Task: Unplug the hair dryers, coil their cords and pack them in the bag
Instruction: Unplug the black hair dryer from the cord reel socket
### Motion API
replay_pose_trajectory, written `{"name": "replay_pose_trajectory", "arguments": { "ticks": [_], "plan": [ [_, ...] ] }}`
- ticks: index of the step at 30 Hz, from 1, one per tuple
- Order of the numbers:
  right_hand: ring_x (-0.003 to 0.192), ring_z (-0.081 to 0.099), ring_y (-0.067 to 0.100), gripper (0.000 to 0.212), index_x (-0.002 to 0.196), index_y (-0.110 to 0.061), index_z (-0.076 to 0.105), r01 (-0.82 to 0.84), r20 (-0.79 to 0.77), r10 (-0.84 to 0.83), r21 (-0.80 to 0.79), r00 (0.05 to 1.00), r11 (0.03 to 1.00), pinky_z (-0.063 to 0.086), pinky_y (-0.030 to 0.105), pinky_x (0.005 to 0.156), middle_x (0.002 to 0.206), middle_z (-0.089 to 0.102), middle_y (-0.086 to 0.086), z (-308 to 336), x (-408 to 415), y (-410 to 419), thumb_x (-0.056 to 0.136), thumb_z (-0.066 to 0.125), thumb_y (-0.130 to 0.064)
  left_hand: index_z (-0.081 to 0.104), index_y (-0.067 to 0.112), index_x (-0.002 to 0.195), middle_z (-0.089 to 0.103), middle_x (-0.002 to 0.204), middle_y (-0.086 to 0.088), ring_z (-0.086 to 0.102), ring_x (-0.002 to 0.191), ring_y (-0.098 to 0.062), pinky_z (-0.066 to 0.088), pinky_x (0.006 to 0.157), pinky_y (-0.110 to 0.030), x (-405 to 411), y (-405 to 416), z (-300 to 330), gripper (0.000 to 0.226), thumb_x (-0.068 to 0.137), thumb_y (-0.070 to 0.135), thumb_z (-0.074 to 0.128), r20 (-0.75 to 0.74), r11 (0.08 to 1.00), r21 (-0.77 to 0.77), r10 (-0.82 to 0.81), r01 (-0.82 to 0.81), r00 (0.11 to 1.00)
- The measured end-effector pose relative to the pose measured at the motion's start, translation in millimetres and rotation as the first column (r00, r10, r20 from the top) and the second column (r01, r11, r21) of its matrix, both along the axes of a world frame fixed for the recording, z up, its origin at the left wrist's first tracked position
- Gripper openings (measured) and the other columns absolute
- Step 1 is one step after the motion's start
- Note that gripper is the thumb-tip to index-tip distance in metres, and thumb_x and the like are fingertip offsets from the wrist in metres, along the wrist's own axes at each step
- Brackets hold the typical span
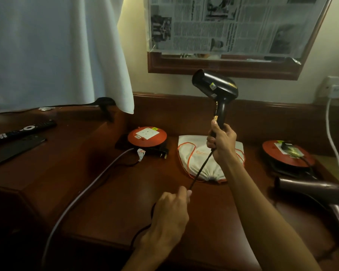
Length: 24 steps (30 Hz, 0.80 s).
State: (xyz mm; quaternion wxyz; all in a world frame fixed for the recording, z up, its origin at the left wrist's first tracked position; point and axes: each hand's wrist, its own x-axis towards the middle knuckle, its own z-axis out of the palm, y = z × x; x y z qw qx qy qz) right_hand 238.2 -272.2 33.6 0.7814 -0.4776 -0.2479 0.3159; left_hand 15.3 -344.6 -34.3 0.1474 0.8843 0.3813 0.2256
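The dark wooden worktop carries a white drawstring bag, an orange cable reel left of it, and right of it another reel and a hair dryer.

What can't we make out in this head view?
- Second hair dryer: cut off by the right edge, so its handle end is unseen.
- Black cord: passes into the left hand; its plug end can't be traced.
- Plug on the right reel: dark and small; whose cord it is can't be told.
- Bag: partly behind the right hand and forearm; its printed text is half hidden.
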Motion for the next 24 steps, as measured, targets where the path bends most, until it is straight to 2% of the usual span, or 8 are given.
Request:
{"name": "replay_pose_trajectory", "arguments": {
  "ticks": [2,5,9,14,16,18,20,24],
  "plan": [
    [0.044,0.04,0.007,0.012,0.102,-0.011,0.056,0.035,0.023,-0.035,0.009,0.999,0.999,0.033,0.02,0.039,0.064,0.048,0.001,3,4,0,0.1,0.062,-0.02,0.057,0.022,0.111,0.067,0.088,0.004,0.054,0.075,-0.012,0.034,0.059,-0.017,-7,-4,11,0.034,0.112,0.036,0.025,-0.045,0.999,0.037,0.011,-0.009,0.999],
    [0.043,0.042,0.007,0.015,0.106,-0.009,0.057,0.08,0.146,-0.079,-0.004,0.986,0.997,0.035,0.021,0.038,0.064,0.048,0.002,9,10,-2,0.099,0.064,-0.021,0.053,0.028,0.113,0.056,0.085,0.013,0.06,0.088,-0.01,0.03,0.068,-0.017,-22,-13,24,0.033,0.112,0.037,0.021,-0.14,0.998,0.055,0.043,-0.036,0.989],
    [0.045,0.046,0.008,0.02,0.113,-0.008,0.058,0.141,0.301,-0.122,-0.043,0.946,0.989,0.04,0.022,0.039,0.068,0.051,0.004,8,18,0,0.1,0.063,-0.023,0.053,0.032,0.112,0.068,0.094,0.008,0.063,0.1,-0.011,0.032,0.077,-0.019,-38,-13,31,0.036,0.111,0.042,0.018,-0.249,0.998,0.058,0.029,-0.015,0.968],
    [0.054,0.051,0.01,0.029,0.122,-0.006,0.056,0.243,0.412,-0.14,-0.21,0.9,0.947,0.044,0.024,0.044,0.077,0.055,0.005,-12,35,-2,0.1,0.061,-0.025,0.054,0.031,0.104,0.054,0.073,0.01,0.058,0.065,-0.011,0.033,0.055,-0.021,-75,-1,29,0.028,0.111,0.042,0.029,-0.372,0.995,-0.1,-0.042,0.005,0.927],
    [0.06,0.054,0.014,0.025,0.117,-0.01,0.057,0.265,0.571,-0.076,-0.254,0.817,0.93,0.047,0.029,0.05,0.082,0.058,0.008,-25,34,-10,0.099,0.062,-0.027,0.054,0.032,0.11,0.055,0.077,0.012,0.046,0.053,-0.005,0.035,0.047,-0.018,-80,11,42,0.019,0.111,0.035,0.035,-0.404,0.997,-0.076,-0.027,-0.004,0.914],
    [0.066,0.058,0.016,0.02,0.112,-0.017,0.058,0.244,0.74,0.04,-0.271,0.671,0.931,0.049,0.035,0.057,0.086,0.062,0.005,-29,26,-20,0.097,0.066,-0.027,0.053,0.03,0.122,0.049,0.076,0.012,0.042,0.057,-0.002,0.034,0.048,-0.017,-76,30,66,0.02,0.11,0.029,0.038,-0.43,0.999,0.041,0.049,-0.034,0.901],
    [0.067,0.06,0.014,0.024,0.117,-0.019,0.06,0.178,0.803,0.175,-0.328,0.569,0.928,0.05,0.034,0.058,0.089,0.064,0.001,-32,13,-34,0.095,0.069,-0.026,0.055,0.027,0.119,0.055,0.085,0.01,0.05,0.072,-0.006,0.039,0.063,-0.019,-76,53,90,0.02,0.109,0.031,0.038,-0.369,0.974,0.222,0.132,-0.05,0.92],
    [0.066,0.061,0.009,0.023,0.11,-0.022,0.067,-0.056,0.758,0.352,-0.387,0.549,0.92,0.048,0.028,0.057,0.085,0.067,0.005,-36,-25,-60,0.097,0.064,-0.04,0.067,0.012,0.106,0.067,0.105,-0.008,0.061,0.097,-0.027,0.047,0.086,-0.043,-72,105,118,0.022,0.1,0.028,0.051,-0.166,0.825,0.563,0.062,0.043,0.984]
  ]
}}
